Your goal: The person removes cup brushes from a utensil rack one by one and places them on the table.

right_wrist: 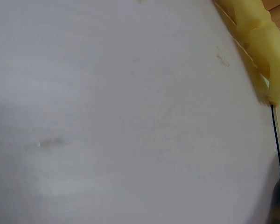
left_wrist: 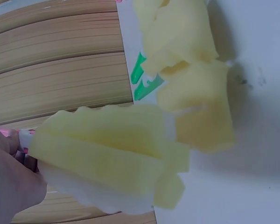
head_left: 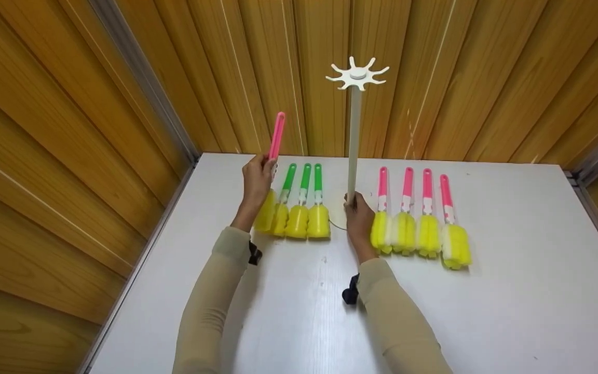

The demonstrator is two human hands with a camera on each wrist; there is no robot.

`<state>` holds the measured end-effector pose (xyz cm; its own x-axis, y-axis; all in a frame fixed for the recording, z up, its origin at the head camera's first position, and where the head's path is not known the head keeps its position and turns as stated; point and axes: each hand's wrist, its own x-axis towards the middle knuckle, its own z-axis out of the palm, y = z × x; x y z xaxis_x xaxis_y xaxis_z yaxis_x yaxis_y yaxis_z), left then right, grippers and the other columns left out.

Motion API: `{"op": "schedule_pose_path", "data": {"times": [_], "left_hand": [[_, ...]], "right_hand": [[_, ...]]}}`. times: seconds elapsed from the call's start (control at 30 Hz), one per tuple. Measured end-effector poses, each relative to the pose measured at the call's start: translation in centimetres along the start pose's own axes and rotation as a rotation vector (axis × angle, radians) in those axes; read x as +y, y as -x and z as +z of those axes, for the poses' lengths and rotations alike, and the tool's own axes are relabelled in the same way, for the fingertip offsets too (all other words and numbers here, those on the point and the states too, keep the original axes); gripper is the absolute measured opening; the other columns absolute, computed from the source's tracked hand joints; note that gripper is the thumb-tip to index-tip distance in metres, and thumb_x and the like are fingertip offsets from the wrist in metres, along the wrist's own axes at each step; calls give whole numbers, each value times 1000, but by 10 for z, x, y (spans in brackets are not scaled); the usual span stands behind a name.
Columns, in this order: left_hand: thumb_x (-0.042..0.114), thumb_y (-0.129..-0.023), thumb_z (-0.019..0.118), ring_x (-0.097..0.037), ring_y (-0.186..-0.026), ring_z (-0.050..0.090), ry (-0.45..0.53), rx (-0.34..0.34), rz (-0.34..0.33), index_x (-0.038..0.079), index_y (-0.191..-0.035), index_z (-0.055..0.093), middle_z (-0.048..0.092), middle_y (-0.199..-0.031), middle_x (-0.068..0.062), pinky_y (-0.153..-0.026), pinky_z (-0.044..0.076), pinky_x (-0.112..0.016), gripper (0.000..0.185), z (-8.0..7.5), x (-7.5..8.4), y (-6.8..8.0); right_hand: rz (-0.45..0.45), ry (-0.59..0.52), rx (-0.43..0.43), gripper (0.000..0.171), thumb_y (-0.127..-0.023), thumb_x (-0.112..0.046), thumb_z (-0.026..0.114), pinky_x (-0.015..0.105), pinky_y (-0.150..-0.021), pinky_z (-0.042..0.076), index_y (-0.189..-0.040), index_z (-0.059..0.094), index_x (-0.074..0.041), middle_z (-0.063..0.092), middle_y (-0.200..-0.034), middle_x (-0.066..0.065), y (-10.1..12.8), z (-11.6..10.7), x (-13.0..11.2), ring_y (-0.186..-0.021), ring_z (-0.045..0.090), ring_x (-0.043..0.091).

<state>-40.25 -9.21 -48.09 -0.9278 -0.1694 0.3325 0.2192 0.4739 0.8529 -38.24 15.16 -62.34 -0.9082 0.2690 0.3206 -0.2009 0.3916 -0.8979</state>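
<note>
Two hands: pink brush (head_left: 276, 136), white stand (head_left: 353, 135).

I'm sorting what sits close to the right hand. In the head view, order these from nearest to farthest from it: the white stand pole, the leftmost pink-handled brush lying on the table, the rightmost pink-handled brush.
1. White stand pole, in the right hand's grip.
2. Leftmost pink-handled brush, just right of the hand.
3. Rightmost pink-handled brush, far right of the row.

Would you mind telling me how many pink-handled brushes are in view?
5: four lie in a row on the table right of the stand, and the left hand holds one pink-handled brush upright.
</note>
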Motion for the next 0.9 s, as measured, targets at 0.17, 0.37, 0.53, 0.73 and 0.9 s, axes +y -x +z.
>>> {"op": "schedule_pose_path", "data": {"times": [0.17,0.37,0.53,0.73,0.9], "left_hand": [[19,-104,57,-19,-78,55,-16,13,-30,1,-120,67,63,-90,-10,-66,49,-26,26,-2,-12,0],[17,-105,56,-18,-78,54,-12,35,-69,-1,-120,67,63,-91,-10,-67,47,-26,26,-7,-25,0],[16,-106,56,-19,-79,56,9,36,-144,-3,-120,66,66,-95,-16,-65,45,-23,26,-13,-40,-1],[12,-107,51,-17,-77,56,37,43,-257,-3,-123,66,68,-102,-21,-63,44,-21,26,-19,-50,-6],[10,-106,48,-15,-76,54,78,15,-324,-4,-130,61,66,-108,-25,-62,44,-20,30,-21,-52,-10]], "right_hand": [[-12,-6,7,21,-97,3,65,47,-90,56,-118,67,1,72,-110,19,0,1,0,-98,66,32],[-3,-9,8,21,-97,3,65,48,-89,56,-117,67,1,72,-109,19,0,1,1,-96,65,33],[-6,11,22,20,-96,2,67,48,-88,56,-116,67,0,73,-109,19,1,2,-1,-96,67,33],[-31,5,25,20,-95,2,68,50,-88,56,-115,67,1,73,-108,19,2,1,-3,-98,68,34],[-8,4,16,22,-95,2,68,48,-91,55,-117,67,0,73,-110,19,1,0,-3,-101,68,34]]}}
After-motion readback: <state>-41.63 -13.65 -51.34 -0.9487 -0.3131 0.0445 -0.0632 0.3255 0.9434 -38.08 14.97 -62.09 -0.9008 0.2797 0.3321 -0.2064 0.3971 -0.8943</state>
